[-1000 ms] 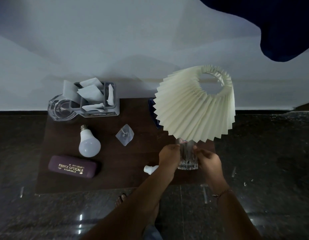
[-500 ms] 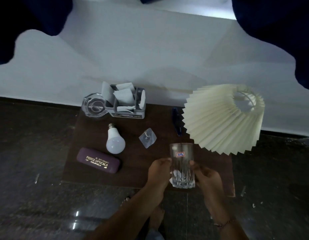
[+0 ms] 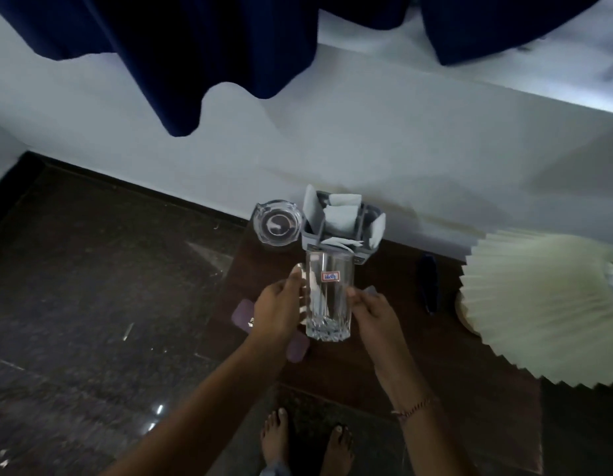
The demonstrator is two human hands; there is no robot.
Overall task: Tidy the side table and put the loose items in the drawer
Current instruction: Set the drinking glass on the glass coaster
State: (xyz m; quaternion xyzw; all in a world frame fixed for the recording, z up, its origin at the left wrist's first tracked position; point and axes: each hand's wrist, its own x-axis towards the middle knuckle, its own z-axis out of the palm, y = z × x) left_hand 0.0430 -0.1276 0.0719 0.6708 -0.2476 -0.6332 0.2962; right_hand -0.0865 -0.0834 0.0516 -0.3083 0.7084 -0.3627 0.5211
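Glass tumbler (image 3: 327, 297) upright between both hands, over the near-left part of the dark wooden side table (image 3: 384, 365), small red-edged sticker facing the camera, cut pattern at the base. Left hand (image 3: 277, 314) curled round its left side; right hand (image 3: 370, 317) gripping the right side lower down, thread bracelet (image 3: 415, 408) on that wrist. Behind the rim, at the table's back edge, grey organiser (image 3: 363, 231) stuffed with white paper slips; clear ashtray (image 3: 278, 223) just left of it. Purple spectacle case (image 3: 241, 312) mostly hidden behind the left hand. Dark blue object (image 3: 428, 286), too dim to identify, lying further right, near the pleated cream lampshade (image 3: 538, 310). Bare feet (image 3: 274, 438) on dark floor; dark blue curtain (image 3: 195, 46) overhead.
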